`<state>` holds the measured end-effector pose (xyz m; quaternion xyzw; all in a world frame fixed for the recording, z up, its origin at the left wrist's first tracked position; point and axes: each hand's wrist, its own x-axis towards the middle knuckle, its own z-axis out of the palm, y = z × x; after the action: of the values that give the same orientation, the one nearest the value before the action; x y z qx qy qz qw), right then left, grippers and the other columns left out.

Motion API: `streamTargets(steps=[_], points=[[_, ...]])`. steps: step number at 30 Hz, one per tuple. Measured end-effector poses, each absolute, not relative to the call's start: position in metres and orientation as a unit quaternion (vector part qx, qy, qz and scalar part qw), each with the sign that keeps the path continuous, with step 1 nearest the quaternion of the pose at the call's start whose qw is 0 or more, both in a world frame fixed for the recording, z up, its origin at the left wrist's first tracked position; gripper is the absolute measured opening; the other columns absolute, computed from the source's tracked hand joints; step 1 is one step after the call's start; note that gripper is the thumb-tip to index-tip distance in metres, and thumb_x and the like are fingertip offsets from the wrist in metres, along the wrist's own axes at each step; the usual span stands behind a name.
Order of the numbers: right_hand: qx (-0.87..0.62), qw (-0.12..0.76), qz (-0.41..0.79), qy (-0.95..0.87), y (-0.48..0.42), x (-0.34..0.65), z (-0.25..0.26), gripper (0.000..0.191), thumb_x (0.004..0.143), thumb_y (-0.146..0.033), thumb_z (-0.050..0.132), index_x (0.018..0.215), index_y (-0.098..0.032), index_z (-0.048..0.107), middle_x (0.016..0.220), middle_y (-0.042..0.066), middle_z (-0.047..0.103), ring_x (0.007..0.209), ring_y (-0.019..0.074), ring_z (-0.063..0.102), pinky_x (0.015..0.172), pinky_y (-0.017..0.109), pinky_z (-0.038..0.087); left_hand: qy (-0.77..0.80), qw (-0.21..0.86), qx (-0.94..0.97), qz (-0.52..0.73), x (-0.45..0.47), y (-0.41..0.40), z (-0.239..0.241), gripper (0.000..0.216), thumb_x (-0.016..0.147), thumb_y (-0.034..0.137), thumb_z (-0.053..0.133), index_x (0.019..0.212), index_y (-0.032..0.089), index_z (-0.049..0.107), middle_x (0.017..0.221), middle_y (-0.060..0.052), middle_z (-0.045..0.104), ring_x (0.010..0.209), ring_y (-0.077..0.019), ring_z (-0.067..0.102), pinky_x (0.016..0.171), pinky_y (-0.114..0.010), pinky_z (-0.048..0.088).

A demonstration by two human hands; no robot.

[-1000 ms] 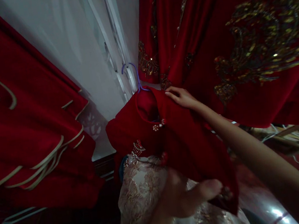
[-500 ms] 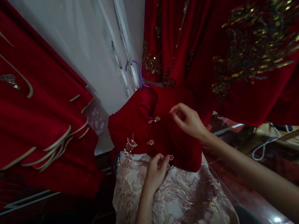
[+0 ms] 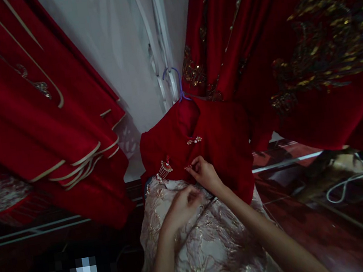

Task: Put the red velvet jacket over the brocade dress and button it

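A short red jacket (image 3: 224,130) hangs from a purple hanger (image 3: 180,84), over a pale floral skirt with gold trim (image 3: 200,250). Jewelled clasps run down the jacket's front, the top clasp (image 3: 194,140) just under the neck opening. My right hand (image 3: 207,177) is closed in a pinch, fingertips at the middle jewelled clasp (image 3: 188,168). Lower left of it, my left hand (image 3: 181,208) hovers at the jacket's hem, fingers curled and slightly blurred; whatever they hold is hidden. A beaded tassel ornament (image 3: 166,169) lies on the jacket's left side.
Red garments with cream piping (image 3: 75,124) hang at left, and red garments with gold sequins (image 3: 317,45) at right. Behind the jacket is a white wall (image 3: 97,44) with white strips. Lower right, a white cord (image 3: 340,192) loops near wooden pieces. A pixelated patch covers the lower left.
My right hand has moved down and left from the jacket's upper right to the middle clasp. My left hand has drawn left and slightly down from the lower clasp. The view has shifted a little.
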<state>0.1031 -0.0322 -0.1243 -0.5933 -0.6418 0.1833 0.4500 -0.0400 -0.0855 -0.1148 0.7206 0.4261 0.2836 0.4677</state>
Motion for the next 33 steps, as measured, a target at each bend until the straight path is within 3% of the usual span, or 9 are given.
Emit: streamTargets(steps=[6, 8, 14, 20, 26, 29, 33], points=[[-0.557, 0.497, 0.168, -0.643, -0.044, 0.109, -0.11, 0.017, 0.079, -0.034, 0.059, 0.079, -0.019, 0.053, 0.08, 0.004, 0.057, 0.066, 0.0128, 0.055, 0.061, 0.025, 0.047, 0.58, 0.172, 0.637, 0.478, -0.075, -0.018, -0.099, 0.02, 0.075, 0.033, 0.059, 0.084, 0.017, 0.051, 0.085, -0.004, 0.057, 0.073, -0.0138, 0.056, 0.068, -0.027, 0.047], [-0.532, 0.505, 0.213, -0.645, -0.049, 0.112, -0.106, 0.018, 0.079, -0.036, 0.058, 0.08, -0.019, 0.053, 0.08, 0.003, 0.059, 0.068, 0.0124, 0.058, 0.063, 0.024, 0.049, 0.586, 0.137, 0.628, 0.493, -0.078, -0.006, -0.103, 0.024, 0.072, 0.031, 0.061, 0.087, 0.017, 0.049, 0.086, -0.004, 0.055, 0.073, -0.014, 0.057, 0.066, -0.027, 0.048], [-0.499, 0.513, 0.313, -0.624, -0.051, 0.124, -0.095, 0.024, 0.074, -0.038, 0.063, 0.076, -0.019, 0.049, 0.07, 0.001, 0.064, 0.066, 0.0138, 0.063, 0.059, 0.023, 0.051, 0.548, 0.171, 0.638, 0.512, -0.07, -0.008, -0.109, 0.015, 0.075, 0.026, 0.057, 0.086, 0.018, 0.05, 0.077, -0.002, 0.057, 0.071, -0.0123, 0.059, 0.069, -0.026, 0.05], [-0.474, 0.533, 0.332, -0.617, -0.041, 0.112, -0.085, 0.025, 0.071, -0.039, 0.065, 0.073, -0.019, 0.051, 0.072, 0.003, 0.067, 0.068, 0.015, 0.066, 0.061, 0.025, 0.053, 0.542, 0.155, 0.655, 0.503, -0.073, -0.006, -0.105, 0.021, 0.07, 0.025, 0.062, 0.087, 0.017, 0.052, 0.084, -0.003, 0.057, 0.074, -0.0125, 0.058, 0.069, -0.026, 0.05], [-0.455, 0.511, 0.332, -0.649, -0.031, 0.098, -0.075, 0.022, 0.071, -0.036, 0.067, 0.075, -0.018, 0.055, 0.074, 0.003, 0.068, 0.067, 0.0135, 0.066, 0.062, 0.024, 0.053, 0.502, 0.284, 0.607, 0.546, -0.076, 0.003, -0.106, 0.021, 0.069, 0.027, 0.065, 0.082, 0.016, 0.053, 0.073, -0.001, 0.06, 0.068, -0.0109, 0.06, 0.068, -0.024, 0.05], [-0.452, 0.503, 0.322, -0.663, -0.026, 0.095, -0.071, 0.02, 0.071, -0.035, 0.067, 0.076, -0.017, 0.059, 0.074, 0.003, 0.068, 0.067, 0.0129, 0.066, 0.063, 0.023, 0.053, 0.466, 0.389, 0.572, 0.552, -0.076, 0.002, -0.102, 0.025, 0.069, 0.034, 0.065, 0.082, 0.014, 0.057, 0.074, -0.003, 0.064, 0.068, -0.0118, 0.062, 0.067, -0.025, 0.051], [-0.447, 0.506, 0.301, -0.673, -0.02, 0.089, -0.07, 0.016, 0.073, -0.032, 0.066, 0.076, -0.017, 0.061, 0.074, 0.002, 0.069, 0.067, 0.0123, 0.065, 0.065, 0.024, 0.053, 0.446, 0.443, 0.551, 0.548, -0.073, 0.001, -0.1, 0.029, 0.068, 0.037, 0.067, 0.082, 0.012, 0.065, 0.08, -0.006, 0.068, 0.07, -0.0131, 0.063, 0.07, -0.028, 0.053]])
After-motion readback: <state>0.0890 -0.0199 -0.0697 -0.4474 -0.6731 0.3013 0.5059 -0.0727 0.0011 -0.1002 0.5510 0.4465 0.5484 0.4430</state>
